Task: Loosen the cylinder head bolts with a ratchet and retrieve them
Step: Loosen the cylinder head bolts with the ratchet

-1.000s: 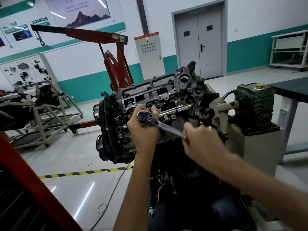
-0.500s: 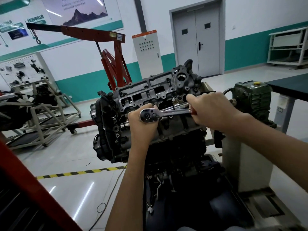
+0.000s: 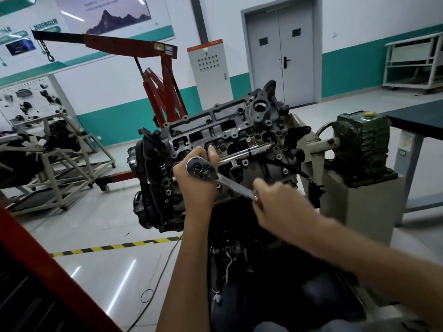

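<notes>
Cylinder head (image 3: 227, 125) faces the camera on its stand. Behind it are a red engine crane (image 3: 165, 92) and a grey cabinet (image 3: 208, 68). To its right is a green gearbox (image 3: 362, 147), with a dark bench (image 3: 419, 121) beyond. A chrome bar (image 3: 249, 150) lies across the cylinder head. The ratchet (image 3: 200, 169) sits at its near-left edge. Left hand (image 3: 194, 188) is curled round the ratchet head and hides any bolt underneath. Right hand (image 3: 282, 207), blurred, grips the handle low and to the right of the cylinder head.
</notes>
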